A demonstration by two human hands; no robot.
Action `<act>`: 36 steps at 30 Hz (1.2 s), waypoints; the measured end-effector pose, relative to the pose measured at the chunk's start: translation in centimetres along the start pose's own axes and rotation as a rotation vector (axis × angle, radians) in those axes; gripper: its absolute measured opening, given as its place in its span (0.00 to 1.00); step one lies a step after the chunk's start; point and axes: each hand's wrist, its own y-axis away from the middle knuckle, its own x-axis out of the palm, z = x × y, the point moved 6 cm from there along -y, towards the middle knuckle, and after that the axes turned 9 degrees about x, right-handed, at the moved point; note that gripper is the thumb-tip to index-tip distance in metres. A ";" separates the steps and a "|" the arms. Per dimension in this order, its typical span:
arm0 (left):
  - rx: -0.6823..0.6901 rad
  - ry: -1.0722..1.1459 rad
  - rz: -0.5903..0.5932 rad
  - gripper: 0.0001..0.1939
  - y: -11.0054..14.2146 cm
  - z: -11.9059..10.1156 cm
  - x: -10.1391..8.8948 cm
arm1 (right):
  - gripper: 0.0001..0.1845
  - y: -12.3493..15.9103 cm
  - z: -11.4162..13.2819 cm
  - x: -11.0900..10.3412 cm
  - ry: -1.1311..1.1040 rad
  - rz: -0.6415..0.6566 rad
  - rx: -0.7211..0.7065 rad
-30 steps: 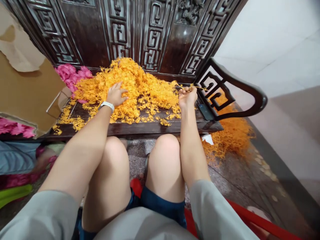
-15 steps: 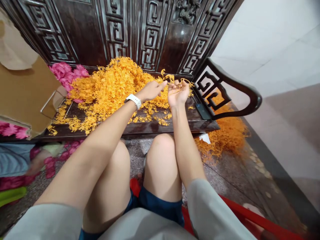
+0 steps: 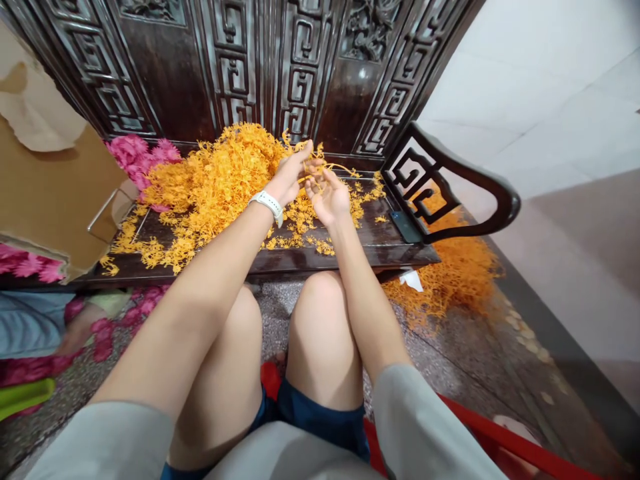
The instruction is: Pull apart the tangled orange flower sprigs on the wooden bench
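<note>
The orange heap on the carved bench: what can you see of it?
The orange heap is a loose, tangled mass of small, spiky, branching pieces, their material unclear. It lies on a dark wooden bench, piled highest against the carved backrest and thinning to scattered bits toward the front edge. Pink tufts touch its left side. A few strands lift from it between the left hand and right hand.

Over a dark carved wooden bench [image 3: 340, 257], the left hand [image 3: 290, 177], wearing a white watch [image 3: 267, 204], and the right hand [image 3: 327, 198] are holding a thin orange strand [image 3: 320, 168] between them. A heap of orange fringed trimmings [image 3: 215, 180] is lying on the seat, pink trimmings [image 3: 143, 157] are sitting beyond its left end, and a phone [image 3: 404, 227] is lying to the right.
</note>
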 end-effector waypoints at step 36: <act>-0.139 -0.032 0.275 0.15 2.4 -1.2 -3.2 | 0.39 -2.0 -3.3 -4.6 0.272 -0.221 0.125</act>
